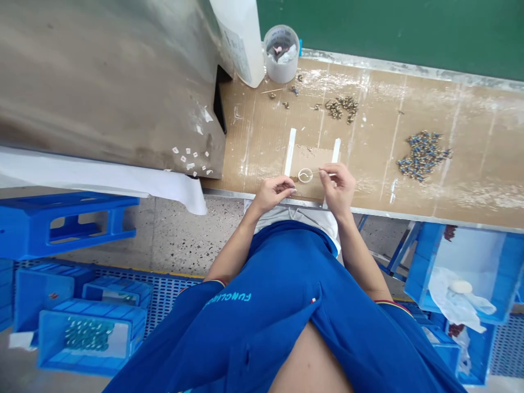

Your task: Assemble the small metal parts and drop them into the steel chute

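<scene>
At the table's near edge, my right hand [339, 190] pinches a thin pale stick [315, 172], much like a toothpick. The stick's far end reaches a small round clear dish [305, 175] with a whitish rim, lying on a tan cardboard pad [313, 158]. Just left of the dish, my left hand [274, 192] has thumb and fingertips brought together; whatever is between them is too small to make out. Two white strips [290, 152] flank the pad, the other white strip [336, 150] being near my right hand.
Small metallic parts lie in a brownish pile [343, 108] and a bluish pile [423, 155]. A tape-roll cup [282, 53] and a white bottle [241, 43] stand at the back. A metal box [123, 98] bounds the left. Blue bins [92, 338] and a blue stool [65, 224] are below.
</scene>
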`<state>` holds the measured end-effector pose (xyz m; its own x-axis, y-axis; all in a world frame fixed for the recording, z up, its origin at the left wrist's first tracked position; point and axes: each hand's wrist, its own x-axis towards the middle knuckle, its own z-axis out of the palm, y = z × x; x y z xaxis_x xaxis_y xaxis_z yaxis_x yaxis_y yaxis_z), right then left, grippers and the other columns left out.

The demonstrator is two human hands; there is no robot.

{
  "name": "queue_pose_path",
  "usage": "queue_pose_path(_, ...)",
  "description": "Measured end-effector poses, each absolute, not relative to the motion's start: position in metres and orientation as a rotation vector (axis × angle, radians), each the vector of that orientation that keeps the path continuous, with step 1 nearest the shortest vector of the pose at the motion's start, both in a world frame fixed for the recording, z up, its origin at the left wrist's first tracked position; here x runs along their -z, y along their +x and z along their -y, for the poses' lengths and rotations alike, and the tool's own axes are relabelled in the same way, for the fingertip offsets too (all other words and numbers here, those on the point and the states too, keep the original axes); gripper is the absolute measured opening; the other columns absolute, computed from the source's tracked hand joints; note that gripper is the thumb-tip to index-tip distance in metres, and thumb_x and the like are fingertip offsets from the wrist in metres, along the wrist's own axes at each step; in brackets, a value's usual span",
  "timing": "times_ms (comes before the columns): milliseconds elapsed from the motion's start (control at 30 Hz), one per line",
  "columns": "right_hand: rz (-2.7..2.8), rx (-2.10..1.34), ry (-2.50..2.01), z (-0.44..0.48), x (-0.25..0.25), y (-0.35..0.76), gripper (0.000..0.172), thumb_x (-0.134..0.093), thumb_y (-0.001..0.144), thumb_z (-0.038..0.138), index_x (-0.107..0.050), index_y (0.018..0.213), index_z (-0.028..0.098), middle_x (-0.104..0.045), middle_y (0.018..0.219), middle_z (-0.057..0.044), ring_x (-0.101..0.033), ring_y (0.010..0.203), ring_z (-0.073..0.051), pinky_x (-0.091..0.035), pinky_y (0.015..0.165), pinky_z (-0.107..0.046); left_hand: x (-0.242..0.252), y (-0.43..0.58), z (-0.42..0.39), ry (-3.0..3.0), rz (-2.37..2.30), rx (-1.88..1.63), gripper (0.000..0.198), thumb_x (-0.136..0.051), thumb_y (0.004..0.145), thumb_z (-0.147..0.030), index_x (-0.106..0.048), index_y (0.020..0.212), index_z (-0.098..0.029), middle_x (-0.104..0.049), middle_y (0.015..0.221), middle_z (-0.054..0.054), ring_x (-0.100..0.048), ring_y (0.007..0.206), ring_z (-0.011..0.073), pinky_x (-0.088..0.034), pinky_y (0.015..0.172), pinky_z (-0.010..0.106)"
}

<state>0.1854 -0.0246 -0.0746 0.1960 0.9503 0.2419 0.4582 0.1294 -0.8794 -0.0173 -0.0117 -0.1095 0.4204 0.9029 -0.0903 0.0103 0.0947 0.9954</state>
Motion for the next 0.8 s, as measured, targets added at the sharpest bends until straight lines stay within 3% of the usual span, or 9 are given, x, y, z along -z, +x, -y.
queue_pose_path(200,1.627,-0.666,-1.478,0.025,0.086,0.178,0.020,-0.059,0.096,0.040,-0.072,0.090,0.025,-0.071,0.097,-0.007,-0.068,0.095,-0.021,-0.058,0.075,-0.035,0.111,-0.017,0.010,1.290,-0.938,-0.838,0.031,-0.076,0.081,-0.043,-0.067,0.084,-0.013,-0.068,0.074,0.003,-0.066,0.064,0.0117,-0.058,0.062,0.023)
queue_pose_path(367,1.580,-0.563,-1.517,0.003,0.091,0.207,0.025,-0.057,0.097,0.045,-0.068,0.108,0.026,-0.070,0.102,-0.007,-0.067,0.087,-0.018,-0.057,0.072,-0.033,0.111,-0.016,0.010,1.282,-0.940,-0.851,0.029,-0.076,0.081,-0.042,-0.067,0.083,-0.014,-0.067,0.072,0.002,-0.066,0.064,0.0120,-0.057,0.061,0.023)
queue_pose_path(533,1.503,-0.324,-1.670,-0.061,0.108,0.269,0.032,-0.052,0.100,0.048,-0.069,0.105,0.022,-0.064,0.101,-0.008,-0.066,0.087,-0.020,-0.057,0.080,-0.041,0.112,-0.016,0.011,1.258,-0.920,-0.870,0.029,-0.076,0.081,-0.041,-0.066,0.082,-0.014,-0.067,0.073,0.002,-0.065,0.064,0.0114,-0.056,0.062,0.023)
queue_pose_path(800,1.673,-0.434,-1.678,-0.111,0.126,0.287,0.026,-0.062,0.095,0.046,-0.069,0.100,0.021,-0.063,0.102,-0.011,-0.063,0.088,-0.022,-0.054,0.095,-0.049,0.111,-0.015,0.012,1.243,-0.937,-0.909,0.025,-0.076,0.080,-0.037,-0.066,0.082,-0.014,-0.066,0.071,0.002,-0.063,0.063,0.0107,-0.053,0.060,0.021)
